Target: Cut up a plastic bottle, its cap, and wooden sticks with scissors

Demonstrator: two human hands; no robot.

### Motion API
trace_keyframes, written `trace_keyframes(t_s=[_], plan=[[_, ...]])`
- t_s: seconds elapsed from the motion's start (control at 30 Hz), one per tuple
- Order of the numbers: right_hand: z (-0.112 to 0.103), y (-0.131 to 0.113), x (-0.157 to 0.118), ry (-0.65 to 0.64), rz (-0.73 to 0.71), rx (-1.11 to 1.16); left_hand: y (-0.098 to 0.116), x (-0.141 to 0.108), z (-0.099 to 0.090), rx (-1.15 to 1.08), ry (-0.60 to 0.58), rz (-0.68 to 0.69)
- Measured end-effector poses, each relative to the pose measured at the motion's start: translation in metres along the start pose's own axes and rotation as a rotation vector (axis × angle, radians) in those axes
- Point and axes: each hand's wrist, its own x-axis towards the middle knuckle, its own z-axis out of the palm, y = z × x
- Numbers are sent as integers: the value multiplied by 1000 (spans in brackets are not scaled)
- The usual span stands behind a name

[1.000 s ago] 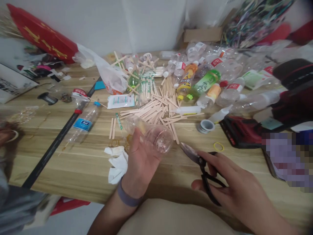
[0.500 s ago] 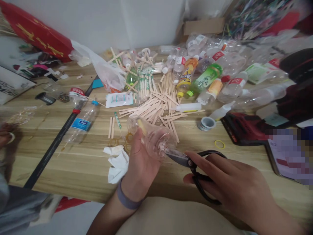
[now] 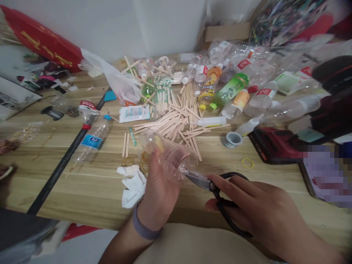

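A clear plastic bottle (image 3: 177, 154) lies tilted in my left hand (image 3: 162, 187), whose thumb and fingers wrap round its side. Its base faces to the lower right. My right hand (image 3: 255, 205) grips black-handled scissors (image 3: 199, 179) through their loops. The blade tips touch the base of the bottle near its centre; whether they pierce the plastic I cannot make out. Just behind the bottle is a loose pile of wooden sticks (image 3: 165, 123). Crumpled white tissue (image 3: 133, 187) rests to the left of my left wrist.
Several plastic bottles (image 3: 231, 88) crowd the back right. A red and black power tool (image 3: 275, 145) and a grey ring-shaped fitting (image 3: 232, 139) sit at the right. A long black bar (image 3: 59, 172) crosses the left side, beside a blue-labelled bottle (image 3: 92, 141). Another person's hand (image 3: 5, 170) shows at the left edge.
The scissor handles have spread a little, the lower loop moving down, while the tips stay at the bottle's base. The bottle has shifted slightly left. The other person's hand at the left has moved.
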Motion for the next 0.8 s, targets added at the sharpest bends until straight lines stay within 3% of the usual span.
trace_keyframes(t_s=[0.33, 0.57, 0.7, 0.8], plan=[[-1, 1, -2, 24, -56, -4, 1, -4, 4, 4, -7, -36], [1, 2, -1, -51, 74, 470, 1, -3, 1, -4, -7, -7], [4, 0, 0, -40, 140, 480, 0, -4, 2, -17, -50, 23], [3, 0, -5, -27, 192, 527, 2, -4, 6, -44, 19, -24]])
